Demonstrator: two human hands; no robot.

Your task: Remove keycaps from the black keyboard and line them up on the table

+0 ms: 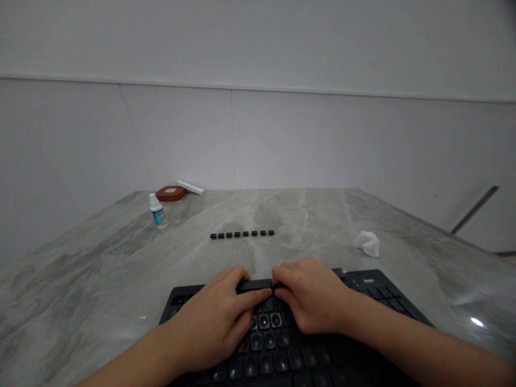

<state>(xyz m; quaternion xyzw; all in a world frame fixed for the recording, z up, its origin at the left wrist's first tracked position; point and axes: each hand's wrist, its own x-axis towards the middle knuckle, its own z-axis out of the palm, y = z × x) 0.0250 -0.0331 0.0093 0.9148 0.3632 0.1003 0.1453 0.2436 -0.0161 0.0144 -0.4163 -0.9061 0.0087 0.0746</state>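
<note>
A black keyboard lies in front of me on the marbled table. Over its left half rests my left hand, its index finger stretched out to the top key row and another finger at the back edge. My right hand is closed in a pinch at that same row, close to the left fingertip. Whatever sits between the right fingertips is too small and dark to make out. Beyond the keyboard stands a straight row of several small black keycaps. Both hands cover part of the keys.
At the left stands a white spray bottle with a blue and yellow label. Behind it lie a reddish-brown case and a white flat bar. A crumpled white tissue is on the right. A pale wall borders the table's far edge.
</note>
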